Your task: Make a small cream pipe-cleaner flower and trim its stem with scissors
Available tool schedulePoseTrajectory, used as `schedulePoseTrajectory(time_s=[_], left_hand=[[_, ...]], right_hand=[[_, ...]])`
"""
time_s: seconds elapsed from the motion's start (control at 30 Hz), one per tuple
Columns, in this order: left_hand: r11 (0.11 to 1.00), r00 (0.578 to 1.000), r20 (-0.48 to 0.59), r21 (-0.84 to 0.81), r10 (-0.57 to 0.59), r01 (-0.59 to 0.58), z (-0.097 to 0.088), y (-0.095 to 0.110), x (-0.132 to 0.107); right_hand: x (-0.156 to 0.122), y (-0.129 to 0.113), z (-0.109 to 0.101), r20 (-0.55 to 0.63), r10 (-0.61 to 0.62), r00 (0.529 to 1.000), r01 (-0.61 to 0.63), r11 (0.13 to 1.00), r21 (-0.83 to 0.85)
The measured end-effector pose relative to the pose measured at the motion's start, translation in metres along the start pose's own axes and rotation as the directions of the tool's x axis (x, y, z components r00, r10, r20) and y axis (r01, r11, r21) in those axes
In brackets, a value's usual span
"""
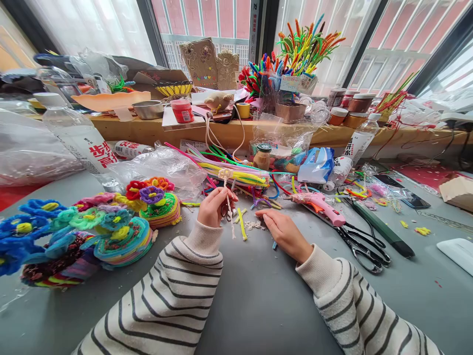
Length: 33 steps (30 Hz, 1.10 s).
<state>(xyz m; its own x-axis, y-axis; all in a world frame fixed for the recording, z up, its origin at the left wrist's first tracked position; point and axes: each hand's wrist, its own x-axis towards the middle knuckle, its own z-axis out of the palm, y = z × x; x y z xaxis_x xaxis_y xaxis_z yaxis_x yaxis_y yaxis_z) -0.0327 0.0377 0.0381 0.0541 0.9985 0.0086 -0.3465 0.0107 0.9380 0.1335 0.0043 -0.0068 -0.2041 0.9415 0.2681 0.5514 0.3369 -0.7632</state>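
Note:
My left hand (213,207) is closed around a cream cord (229,209), whose loose end hangs down below the fingers. At its top, above my fingertips, is a small cream knotted flower shape (225,173). Something dark shows by the lower fingers, too small to make out. With its fingers stretched out and nothing held, my right hand (283,232) rests low over the table beside a little heap of cream scraps (253,225). Between the hands lie short yellow pipe cleaner pieces (242,226). A small blue piece (274,245) is under the right hand's edge.
Pipe cleaner flowers (88,218) on coiled bases crowd the left. A pink glue gun (321,206), black scissors (364,251) and a dark green long tool (386,230) lie at right. Pipe cleaner bundles (236,173), bottles (364,138) and plastic bags (158,167) line the back.

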Motion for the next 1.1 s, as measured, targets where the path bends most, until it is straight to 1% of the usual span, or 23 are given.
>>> schedulePoseTrajectory(time_s=[0.07,0.13,0.17,0.2,0.23,0.27,0.33,0.4,0.47,0.5,0.63,0.7,0.77,0.83,0.87,0.93,1.0,1.1], left_hand=[[1.000,1.000,-0.002,0.001,0.000,0.000,0.001,0.001,0.000],[1.000,1.000,0.003,0.002,0.002,-0.002,0.001,0.001,0.000],[1.000,1.000,0.008,0.004,0.000,0.000,0.000,0.001,0.000],[1.000,1.000,0.011,0.006,-0.002,0.002,0.000,0.000,0.000],[1.000,1.000,0.012,0.007,-0.002,0.002,0.000,0.000,0.000],[1.000,1.000,0.011,0.005,0.001,-0.001,-0.001,-0.001,0.000],[1.000,1.000,0.010,-0.001,0.018,-0.018,-0.001,-0.002,0.000],[0.999,0.999,0.016,-0.005,0.036,-0.035,-0.001,-0.003,0.000],[0.999,0.999,0.020,-0.006,0.037,-0.037,-0.001,-0.003,0.000],[0.999,0.999,0.019,-0.006,0.032,-0.031,-0.001,-0.003,0.000],[1.000,1.000,0.007,-0.006,0.008,-0.008,-0.001,-0.002,0.000],[1.000,1.000,0.016,-0.001,0.009,-0.009,-0.002,-0.002,0.000],[1.000,0.999,0.026,0.002,0.018,-0.018,-0.002,-0.001,0.000],[1.000,0.999,0.026,-0.001,0.025,-0.025,-0.001,-0.001,0.000],[1.000,0.999,0.022,0.000,0.026,-0.026,-0.001,-0.001,0.000],[1.000,1.000,0.015,0.008,0.023,-0.023,-0.001,-0.001,0.000],[0.999,1.000,0.018,0.020,0.026,-0.026,-0.001,-0.002,0.000],[1.000,0.999,0.019,0.015,0.025,-0.025,-0.001,-0.003,0.001]], right_hand=[[0.000,-0.001,-0.001,0.012,-0.016,1.000,0.015,0.995,0.097],[0.001,0.000,-0.008,-0.052,0.029,0.998,-0.019,0.983,0.183],[0.001,0.002,-0.013,-0.092,0.072,0.993,-0.053,0.980,0.192],[0.001,0.004,-0.019,-0.133,0.130,0.983,-0.109,0.981,0.160],[0.001,0.006,-0.026,-0.145,0.179,0.973,-0.170,0.983,0.073],[0.001,0.008,-0.033,-0.133,0.210,0.969,-0.217,0.975,-0.044],[0.000,0.009,-0.045,-0.066,0.221,0.973,-0.230,0.941,-0.247],[-0.001,0.008,-0.051,0.041,0.240,0.970,-0.212,0.915,-0.344],[-0.003,0.006,-0.050,0.099,0.241,0.965,-0.187,0.905,-0.383],[-0.003,0.005,-0.047,0.109,0.231,0.967,-0.173,0.905,-0.387],[0.001,0.002,-0.028,0.106,0.172,0.979,-0.125,0.926,-0.356],[0.004,0.003,-0.020,0.101,0.116,0.988,-0.081,0.949,-0.305],[0.007,0.004,-0.015,0.035,0.031,0.999,-0.024,0.980,-0.196],[0.009,0.006,-0.013,-0.036,0.000,0.999,-0.005,0.990,-0.139],[0.009,0.007,-0.012,-0.051,-0.001,0.999,-0.006,0.991,-0.136],[0.009,0.007,-0.011,-0.031,-0.008,0.999,0.003,0.988,-0.155],[0.008,0.006,-0.010,0.021,-0.030,0.999,0.034,0.984,-0.173],[0.008,0.004,-0.008,0.082,-0.056,0.995,0.069,0.985,-0.156]])
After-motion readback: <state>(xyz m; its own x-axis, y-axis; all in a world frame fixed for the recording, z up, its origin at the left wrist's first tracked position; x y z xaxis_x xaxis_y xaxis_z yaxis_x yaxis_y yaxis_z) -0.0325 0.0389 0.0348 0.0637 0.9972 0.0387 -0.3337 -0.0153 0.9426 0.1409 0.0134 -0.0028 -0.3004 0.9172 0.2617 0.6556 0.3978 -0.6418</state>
